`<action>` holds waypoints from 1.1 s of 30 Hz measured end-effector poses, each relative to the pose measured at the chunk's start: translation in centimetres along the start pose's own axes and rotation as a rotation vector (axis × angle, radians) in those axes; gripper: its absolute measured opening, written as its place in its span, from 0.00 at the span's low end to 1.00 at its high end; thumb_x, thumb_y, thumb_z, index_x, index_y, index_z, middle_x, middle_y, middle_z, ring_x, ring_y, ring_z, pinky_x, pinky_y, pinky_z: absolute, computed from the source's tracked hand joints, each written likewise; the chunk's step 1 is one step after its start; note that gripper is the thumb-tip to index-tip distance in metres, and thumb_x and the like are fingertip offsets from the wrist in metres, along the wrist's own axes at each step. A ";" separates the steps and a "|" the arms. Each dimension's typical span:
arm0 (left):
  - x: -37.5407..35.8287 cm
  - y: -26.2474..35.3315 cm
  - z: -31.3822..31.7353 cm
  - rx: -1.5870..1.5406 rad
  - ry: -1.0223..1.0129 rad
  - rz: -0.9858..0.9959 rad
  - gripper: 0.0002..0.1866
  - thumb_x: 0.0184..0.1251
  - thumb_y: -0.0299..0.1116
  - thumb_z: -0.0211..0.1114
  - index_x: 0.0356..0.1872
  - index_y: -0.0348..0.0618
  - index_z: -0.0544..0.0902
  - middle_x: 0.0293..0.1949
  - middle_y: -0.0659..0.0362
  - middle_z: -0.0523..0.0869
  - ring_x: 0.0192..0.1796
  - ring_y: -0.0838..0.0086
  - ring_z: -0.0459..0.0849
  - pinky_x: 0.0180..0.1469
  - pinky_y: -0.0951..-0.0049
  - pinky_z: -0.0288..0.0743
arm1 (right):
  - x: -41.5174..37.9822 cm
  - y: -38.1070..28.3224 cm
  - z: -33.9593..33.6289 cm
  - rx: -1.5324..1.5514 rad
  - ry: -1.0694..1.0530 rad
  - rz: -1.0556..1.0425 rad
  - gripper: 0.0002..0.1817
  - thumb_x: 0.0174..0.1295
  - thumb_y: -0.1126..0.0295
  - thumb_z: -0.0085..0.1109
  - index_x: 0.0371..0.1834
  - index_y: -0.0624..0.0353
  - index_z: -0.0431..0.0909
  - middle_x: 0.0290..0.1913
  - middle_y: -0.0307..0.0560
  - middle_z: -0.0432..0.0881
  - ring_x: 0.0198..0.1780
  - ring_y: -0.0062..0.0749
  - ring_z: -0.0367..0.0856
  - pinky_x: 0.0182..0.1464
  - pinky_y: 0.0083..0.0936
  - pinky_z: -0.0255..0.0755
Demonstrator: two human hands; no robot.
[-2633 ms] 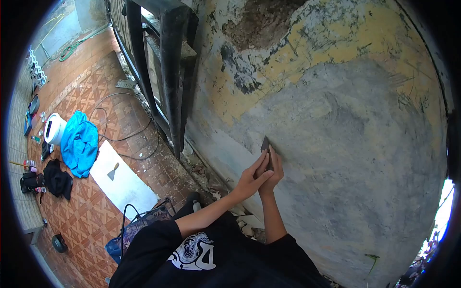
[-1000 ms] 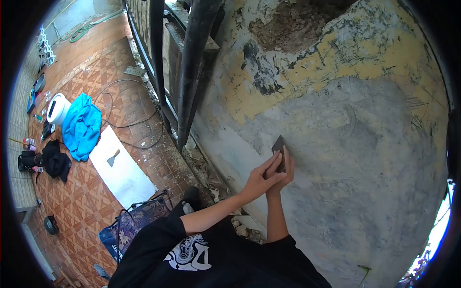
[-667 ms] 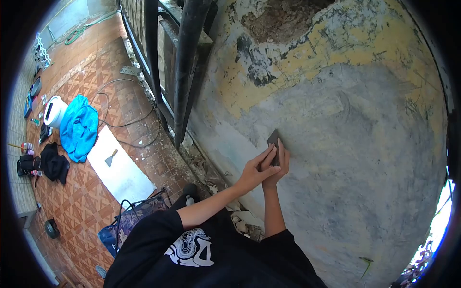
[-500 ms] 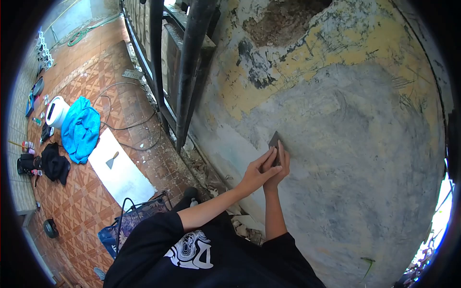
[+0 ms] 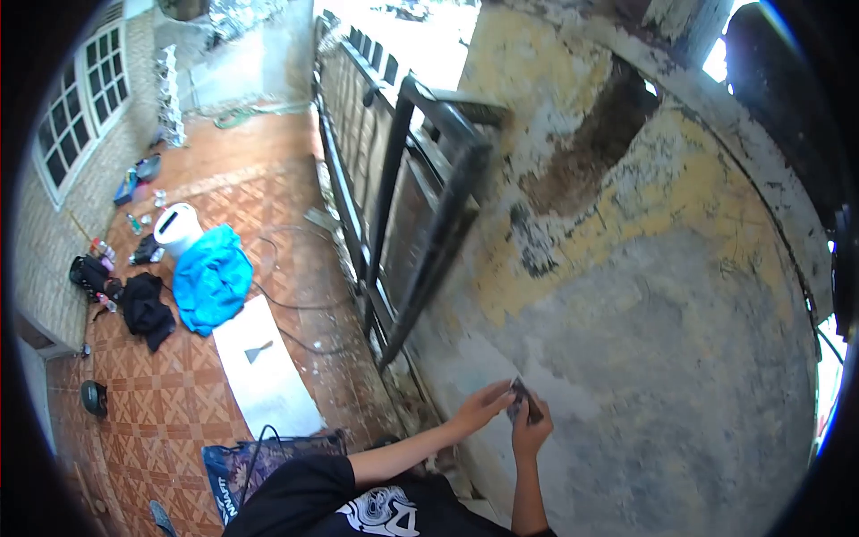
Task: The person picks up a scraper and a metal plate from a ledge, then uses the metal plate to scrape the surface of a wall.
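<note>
A small, dark grey folded piece of sandpaper (image 5: 518, 392) is between my two hands, in front of the plastered wall (image 5: 662, 385). My right hand (image 5: 533, 433) grips it from below, with a brownish part of it showing between thumb and fingers. My left hand (image 5: 483, 408) reaches in from the side, its fingertips pinching the paper's left edge. Grey plaster covers the lower wall, with a paler patch beside my hands. Higher up, old yellow paint surrounds a rough brown hole (image 5: 595, 148).
A black metal gate (image 5: 438, 224) stands left of the wall. On the tiled floor (image 5: 170, 394) are a white board (image 5: 273, 385) with a putty knife (image 5: 259, 351), a blue cloth (image 5: 212, 279), a white bucket (image 5: 179, 229), black cloth (image 5: 146, 310) and a patterned bag (image 5: 277, 461).
My view has tilted up and left. The sandpaper lay flat under both hands near the wall; now it is folded or turned between my fingers, held lower and closer to my body.
</note>
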State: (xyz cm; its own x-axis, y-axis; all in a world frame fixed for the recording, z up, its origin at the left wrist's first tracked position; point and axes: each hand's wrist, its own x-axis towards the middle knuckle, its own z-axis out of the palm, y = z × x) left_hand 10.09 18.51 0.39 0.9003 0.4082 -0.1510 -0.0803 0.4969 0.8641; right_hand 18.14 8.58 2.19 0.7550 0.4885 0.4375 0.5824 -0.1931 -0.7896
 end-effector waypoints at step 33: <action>-2.1 0.8 10.2 0.361 -0.204 0.196 0.27 0.61 0.21 0.52 0.63 0.39 0.58 0.56 0.48 0.71 0.58 0.65 0.71 0.56 0.70 0.67 | -5.4 0.0 -13.6 -0.142 0.382 0.129 0.12 0.58 0.78 0.52 0.44 0.71 0.75 0.41 0.52 0.80 0.42 0.31 0.78 0.44 0.22 0.70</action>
State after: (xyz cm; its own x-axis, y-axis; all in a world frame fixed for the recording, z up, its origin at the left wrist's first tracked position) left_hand 12.49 10.28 6.32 0.9519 0.2903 0.0984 -0.1358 0.1116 0.9844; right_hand 18.18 -5.61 5.66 0.8664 0.1074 0.4878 0.4912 -0.3601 -0.7931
